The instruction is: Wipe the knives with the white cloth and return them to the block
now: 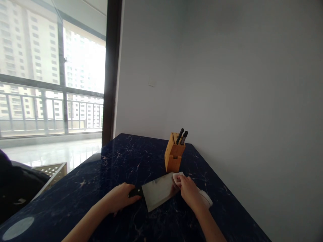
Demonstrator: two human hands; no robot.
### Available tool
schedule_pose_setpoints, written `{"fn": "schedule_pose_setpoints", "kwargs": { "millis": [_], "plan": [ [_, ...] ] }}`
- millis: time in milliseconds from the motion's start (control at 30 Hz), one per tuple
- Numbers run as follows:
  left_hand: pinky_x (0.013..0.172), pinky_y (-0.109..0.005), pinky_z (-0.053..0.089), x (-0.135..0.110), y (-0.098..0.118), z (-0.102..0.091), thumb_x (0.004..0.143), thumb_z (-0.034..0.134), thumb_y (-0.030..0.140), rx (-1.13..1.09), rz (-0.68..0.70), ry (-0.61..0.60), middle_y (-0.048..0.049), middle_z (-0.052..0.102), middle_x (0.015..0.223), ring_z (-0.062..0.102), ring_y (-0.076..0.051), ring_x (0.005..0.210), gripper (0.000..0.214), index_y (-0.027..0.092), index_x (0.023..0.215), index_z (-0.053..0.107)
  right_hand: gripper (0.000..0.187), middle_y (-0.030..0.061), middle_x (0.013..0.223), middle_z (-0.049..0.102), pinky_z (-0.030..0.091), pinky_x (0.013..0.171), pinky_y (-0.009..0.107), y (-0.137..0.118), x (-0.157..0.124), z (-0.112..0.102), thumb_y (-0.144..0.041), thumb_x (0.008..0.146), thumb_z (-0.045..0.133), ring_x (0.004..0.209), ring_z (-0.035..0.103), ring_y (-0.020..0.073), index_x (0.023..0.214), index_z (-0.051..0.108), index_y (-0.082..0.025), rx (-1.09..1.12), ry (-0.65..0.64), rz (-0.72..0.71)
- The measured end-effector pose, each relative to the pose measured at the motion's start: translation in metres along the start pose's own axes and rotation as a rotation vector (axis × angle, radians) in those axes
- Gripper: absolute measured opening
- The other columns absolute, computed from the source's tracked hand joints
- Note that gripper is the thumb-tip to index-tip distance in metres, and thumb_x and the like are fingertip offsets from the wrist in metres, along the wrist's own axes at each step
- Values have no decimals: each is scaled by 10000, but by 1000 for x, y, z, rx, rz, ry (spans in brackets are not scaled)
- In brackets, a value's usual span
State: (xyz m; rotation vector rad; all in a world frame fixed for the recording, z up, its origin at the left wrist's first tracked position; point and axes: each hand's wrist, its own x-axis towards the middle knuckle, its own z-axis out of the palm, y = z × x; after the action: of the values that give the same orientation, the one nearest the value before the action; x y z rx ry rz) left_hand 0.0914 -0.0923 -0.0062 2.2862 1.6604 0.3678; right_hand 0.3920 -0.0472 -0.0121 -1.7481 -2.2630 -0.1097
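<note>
My left hand (122, 198) is closed around the black handle of a cleaver (159, 191), whose broad metal blade points right and slightly away from me. A white cloth (205, 198) is bunched in my right hand (188, 191), its front part pressed at the far right end of the blade. The rest of the cloth trails out to the right beneath that hand. Just beyond the blade stands a wooden knife block (174, 156) with two dark-handled utensils (182, 136) in its top slots.
Everything rests on a dark blue marbled table (131, 154) with walls at the back and right. A pale round patch (18, 228) shows at the table's near left. Left of it are a dark object (17, 188) and a perforated chair-like frame (52, 171), before a large window.
</note>
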Motion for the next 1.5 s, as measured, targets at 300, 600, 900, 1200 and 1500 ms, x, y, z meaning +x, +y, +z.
{"fn": "schedule_pose_setpoints", "kwargs": {
  "millis": [300, 600, 900, 1200, 1500],
  "plan": [
    [551, -241, 428, 1, 1, 2, 754, 392, 557, 54, -4, -26, -29, 684, 738, 646, -200, 662, 422, 218, 845, 626, 306, 75, 880, 615, 338, 708, 262, -13, -5, -10, -7, 693, 414, 868, 517, 204, 891, 587, -164, -54, -109, 17],
    [575, -257, 440, 1, 2, 2, 750, 407, 549, 90, 1, 2, -36, 692, 778, 650, -221, 712, 406, 227, 855, 631, 431, 63, 1064, 566, 299, 907, 283, -36, -3, -2, -63, 771, 330, 1037, 436, 187, 1139, 530, -162, 154, -3, -163],
    [571, -259, 435, 3, -2, 5, 746, 395, 566, 103, -7, -4, -40, 688, 769, 648, -223, 699, 431, 215, 845, 626, 466, 44, 1158, 521, 268, 961, 279, -80, -21, -12, -68, 792, 312, 1091, 412, 152, 1206, 478, -205, 349, -81, -429],
    [543, -248, 426, 2, 2, 2, 747, 408, 554, 73, 3, -1, -37, 687, 742, 646, -216, 679, 411, 219, 824, 632, 448, 55, 1098, 540, 317, 907, 281, -45, -7, -6, -62, 764, 329, 1042, 426, 160, 1160, 512, -163, 305, -36, -233],
    [547, -253, 421, 5, -3, 7, 746, 395, 573, 127, 9, 16, -34, 685, 749, 646, -219, 686, 425, 224, 817, 625, 333, 18, 950, 557, 309, 830, 266, -83, -25, -13, -10, 700, 366, 935, 446, 159, 912, 535, -203, 308, -54, -343]
  ]
}}
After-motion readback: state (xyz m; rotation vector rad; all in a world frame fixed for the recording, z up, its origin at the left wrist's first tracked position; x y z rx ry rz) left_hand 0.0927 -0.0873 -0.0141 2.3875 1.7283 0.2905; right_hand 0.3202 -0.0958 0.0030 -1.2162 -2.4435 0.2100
